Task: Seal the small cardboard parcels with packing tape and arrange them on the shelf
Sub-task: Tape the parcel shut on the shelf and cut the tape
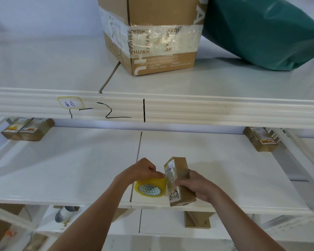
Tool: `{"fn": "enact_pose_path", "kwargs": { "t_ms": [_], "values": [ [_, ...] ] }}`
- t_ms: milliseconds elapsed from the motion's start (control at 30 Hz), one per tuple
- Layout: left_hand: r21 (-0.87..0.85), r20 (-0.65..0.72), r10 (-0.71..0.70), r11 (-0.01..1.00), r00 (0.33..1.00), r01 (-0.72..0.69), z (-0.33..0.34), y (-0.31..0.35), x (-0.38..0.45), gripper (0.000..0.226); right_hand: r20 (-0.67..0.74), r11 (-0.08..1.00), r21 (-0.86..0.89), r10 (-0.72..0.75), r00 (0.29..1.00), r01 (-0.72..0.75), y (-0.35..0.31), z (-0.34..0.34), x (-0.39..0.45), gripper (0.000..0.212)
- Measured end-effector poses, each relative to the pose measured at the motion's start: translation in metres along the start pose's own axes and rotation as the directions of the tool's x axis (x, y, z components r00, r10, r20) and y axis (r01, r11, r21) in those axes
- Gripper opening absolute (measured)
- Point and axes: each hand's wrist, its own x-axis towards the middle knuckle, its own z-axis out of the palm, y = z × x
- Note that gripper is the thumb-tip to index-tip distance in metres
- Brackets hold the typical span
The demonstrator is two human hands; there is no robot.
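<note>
Two small parcels (28,128) sit at the shelf's (62,169) far left. The left hand (143,171) pinches the tape end above the tape roll (150,188). The right hand (198,185) grasps an upright parcel (179,178) over the front edge. Another parcel (260,141) lies far right.

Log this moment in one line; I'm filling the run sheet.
step: taping parcel | right hand: grips small parcel upright | left hand: pinches tape end | tape roll: lying on shelf

Up top, a big brown box (152,33) beside a green bag (261,31); lower down, maybe a grey tube (63,212), blurry.
</note>
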Motion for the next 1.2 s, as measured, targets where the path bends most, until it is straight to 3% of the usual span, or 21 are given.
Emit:
{"fn": "enact_pose_path", "kwargs": {
  "t_ms": [333, 500, 733, 933, 1133, 1200],
  "values": [
    [0.045, -0.004, 0.041, 0.998, 0.999, -0.041, -0.005, -0.002, 0.006, 0.048, -0.132, 0.990, 0.136, 0.059, 0.989, -0.041, 0.009, 0.003, 0.012, 0.059],
    [0.119, 0.000, 0.021, 0.993, 1.000, -0.021, -0.005, -0.004, 0.008, 0.048, -0.179, 0.989, 0.148, 0.049, 0.983, -0.022, 0.015, 0.005, 0.016, 0.050],
    [0.138, 0.034, -0.029, 0.990, 0.999, 0.024, 0.003, -0.011, 0.009, 0.053, -0.173, 0.993, 0.099, 0.080, 0.982, -0.063, 0.016, 0.007, 0.014, 0.063],
    [0.140, -0.011, -0.013, 0.990, 1.000, 0.015, 0.007, -0.004, 0.007, 0.051, -0.307, 0.999, 0.028, 0.042, 0.951, -0.036, 0.013, 0.014, 0.013, 0.054],
    [0.157, -0.027, -0.001, 0.988, 1.000, 0.005, 0.001, -0.007, 0.009, 0.047, -0.311, 1.000, 0.014, 0.030, 0.950, -0.027, 0.014, 0.014, 0.013, 0.067],
    [0.153, -0.029, -0.008, 0.988, 1.000, 0.013, 0.002, -0.007, 0.008, 0.047, -0.310, 1.000, -0.008, 0.025, 0.950, -0.029, 0.012, 0.013, 0.010, 0.060]
  ]
}}
